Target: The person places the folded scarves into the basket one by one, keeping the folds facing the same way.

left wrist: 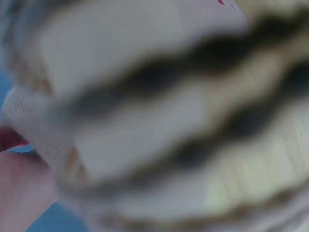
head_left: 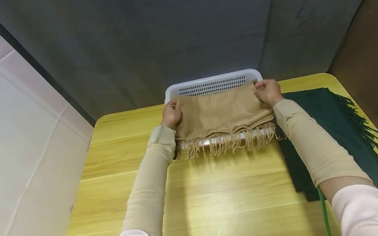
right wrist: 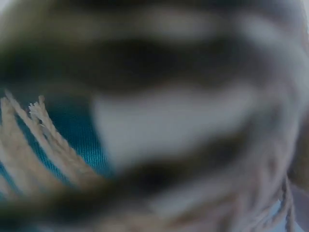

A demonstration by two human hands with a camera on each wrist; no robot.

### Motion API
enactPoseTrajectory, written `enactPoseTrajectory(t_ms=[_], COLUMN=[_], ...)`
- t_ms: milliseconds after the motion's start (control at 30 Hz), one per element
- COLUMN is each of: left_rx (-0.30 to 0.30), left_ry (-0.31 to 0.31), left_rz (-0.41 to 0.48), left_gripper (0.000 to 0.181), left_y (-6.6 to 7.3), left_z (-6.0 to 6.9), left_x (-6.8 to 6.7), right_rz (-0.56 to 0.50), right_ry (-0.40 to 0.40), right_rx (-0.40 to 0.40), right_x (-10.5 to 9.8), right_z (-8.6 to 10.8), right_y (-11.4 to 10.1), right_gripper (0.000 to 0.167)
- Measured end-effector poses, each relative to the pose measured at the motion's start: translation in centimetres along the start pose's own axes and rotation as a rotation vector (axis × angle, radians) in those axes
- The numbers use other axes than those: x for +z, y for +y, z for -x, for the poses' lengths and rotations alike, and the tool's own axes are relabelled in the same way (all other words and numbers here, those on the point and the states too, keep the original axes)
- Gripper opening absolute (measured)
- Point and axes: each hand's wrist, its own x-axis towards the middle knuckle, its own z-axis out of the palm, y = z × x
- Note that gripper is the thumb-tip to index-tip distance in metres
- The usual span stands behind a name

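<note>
A tan scarf (head_left: 222, 109) with a fringed end lies folded over a white plastic basket (head_left: 212, 78) at the table's far edge. Its fringe (head_left: 225, 142) hangs past the basket's near rim. At the scarf's upper left corner, my left hand (head_left: 171, 114) pinches the cloth between thumb and fingers. My right hand (head_left: 268, 91) pinches the upper right corner, close to the basket's end. Blurred strands fill most of both wrist views; part of the left hand (left wrist: 24, 188) shows beside pale cloth (left wrist: 36, 116). What lies under the scarf is mostly hidden.
A dark green fringed scarf (head_left: 331, 137) lies folded on the right of the yellow wood-grain table (head_left: 223, 202), partly under my right arm. A green cord (head_left: 325, 212) hangs by that arm. A grey wall (head_left: 148, 38) stands close behind the basket.
</note>
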Motion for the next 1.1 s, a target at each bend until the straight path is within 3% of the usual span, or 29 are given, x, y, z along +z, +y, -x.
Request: enactPoseTrajectory(t_ms=[200,267,300,500,633,800,867,933,967,1000,1067,1100], left_rx=[-0.038,-0.015,-0.034,0.002,0.025,0.005,0.028,0.074,0.125,0.138,0.171,0.182], left_ry=[-0.077,-0.033,-0.026,0.034,0.066,0.019,0.019,0.032,0.045,0.033,0.029,0.028], left_rz=[0.02,-0.019,-0.046,-0.005,0.011,0.046,0.087,0.097,0.085,0.069,0.02,-0.011], left_gripper=[0.045,0.048,0.049,0.05,0.049,0.049,0.047,0.045,0.044,0.044,0.043,0.043], left_y=[4.7,5.2,5.4,4.0,3.3,2.1,1.3,1.2,1.5,2.7,6.8,9.7], left_z=[4.9,5.2,5.1,3.5,3.7,2.8,2.1,2.3,2.9,4.3,8.9,12.0], left_x=[-1.8,-1.7,-1.6,-1.4,-1.5,-1.4,-1.4,-1.6,-1.8,-2.3,-3.6,-4.4], right_rz=[0.012,0.046,0.063,0.142,0.14,0.113,0.097,0.082,0.074,0.067,0.049,0.041], right_ry=[-0.008,-0.011,-0.013,-0.053,-0.089,-0.091,-0.077,-0.058,-0.05,-0.042,-0.033,-0.031], right_rx=[-0.017,-0.053,-0.07,-0.146,-0.135,-0.161,-0.185,-0.206,-0.213,-0.225,-0.239,-0.254], right_x=[-0.1,-0.2,-0.2,-0.3,-0.3,-0.3,-0.4,-0.5,-0.5,-0.6,-0.7,-0.7], right_z=[0.1,0.1,0.2,0.3,0.4,0.6,0.8,0.9,1.0,1.1,1.3,1.4], right_y=[0.0,0.0,-0.1,-0.3,-0.2,-0.2,-0.2,-0.2,-0.3,-0.3,-0.4,-0.4], right_gripper=[0.021,0.021,0.021,0.025,0.029,0.03,0.029,0.027,0.027,0.026,0.026,0.025])
